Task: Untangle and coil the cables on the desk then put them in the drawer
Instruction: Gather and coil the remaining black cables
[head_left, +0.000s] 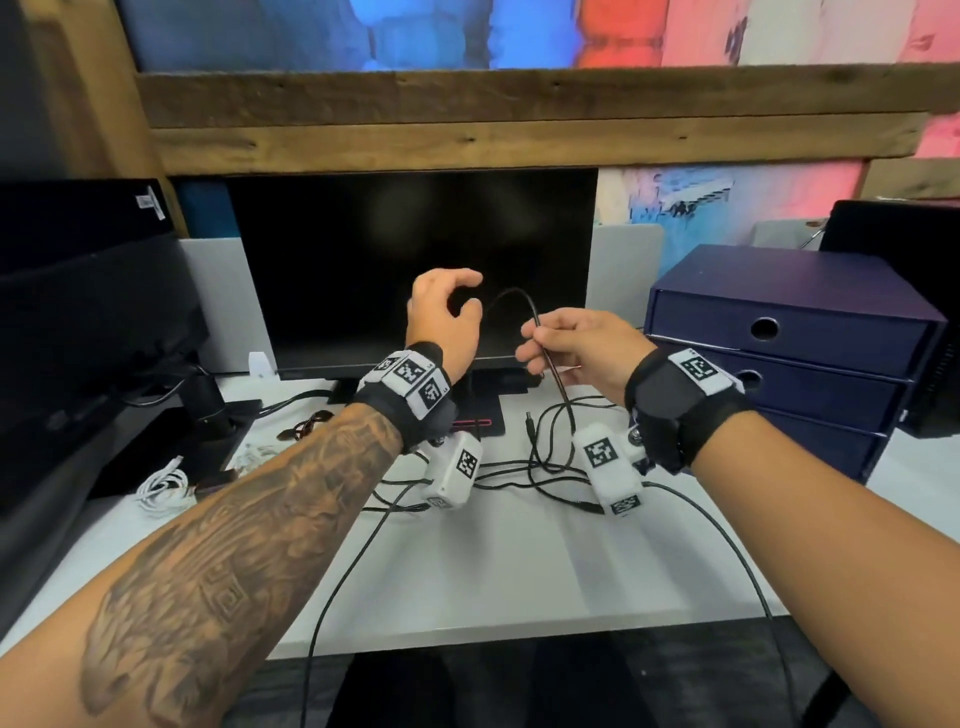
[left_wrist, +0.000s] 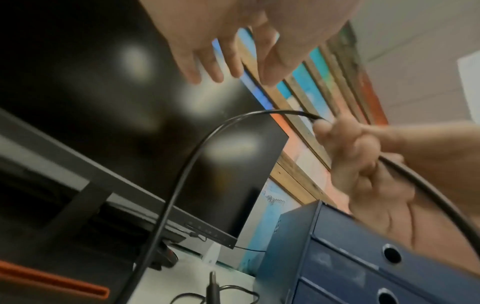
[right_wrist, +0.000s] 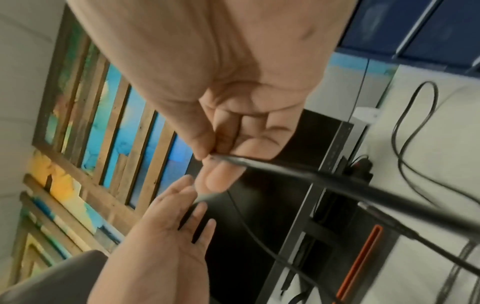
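From the head view, the right hand (head_left: 574, 351) pinches a black cable (head_left: 558, 395) between thumb and fingers above the middle of the white desk (head_left: 467, 571), in front of the dark monitor (head_left: 410, 260); the cable arches up toward the left hand (head_left: 444, 322), which hovers with fingers loosely curved and holds nothing. Below the hands the cable lies in tangled loops mid-desk, and two strands run over the near edge. A white cable (head_left: 163, 486) sits bunched near the left edge, and the blue drawer unit (head_left: 795, 353) stands at the right edge with all its drawers closed. The left wrist view adds the cable's bare plug (left_wrist: 212, 284) lying on the desk beside the drawer unit, and shows the left fingers (left_wrist: 192, 67) spread, well apart from the cable arch. The right wrist view shows the pinch close up: thumb and fingertips (right_wrist: 207, 152) clamp the cable, the left palm just beyond it. Bare desk lies between the loops and the near edge.
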